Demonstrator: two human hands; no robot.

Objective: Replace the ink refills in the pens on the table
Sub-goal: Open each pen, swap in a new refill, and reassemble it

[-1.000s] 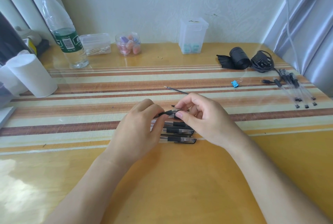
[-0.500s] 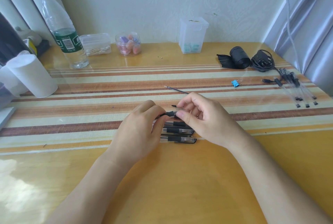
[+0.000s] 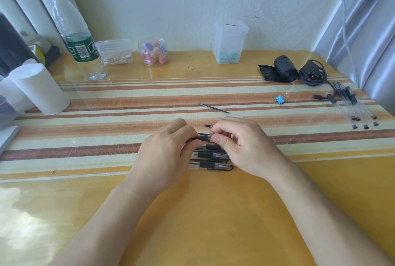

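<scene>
Striped desk mat [image 3: 85, 133], pen [image 3: 203, 137] held mid-centre: left hand [image 3: 164, 154] grips barrel, right hand [image 3: 241, 148] pinches tip end. Light, stiff, slick plastic; hold rubber grip section, probably unscrewing.

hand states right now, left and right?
Left hand: grips the black pen by its barrel.
Right hand: pinches the same pen at its tip end.
</scene>
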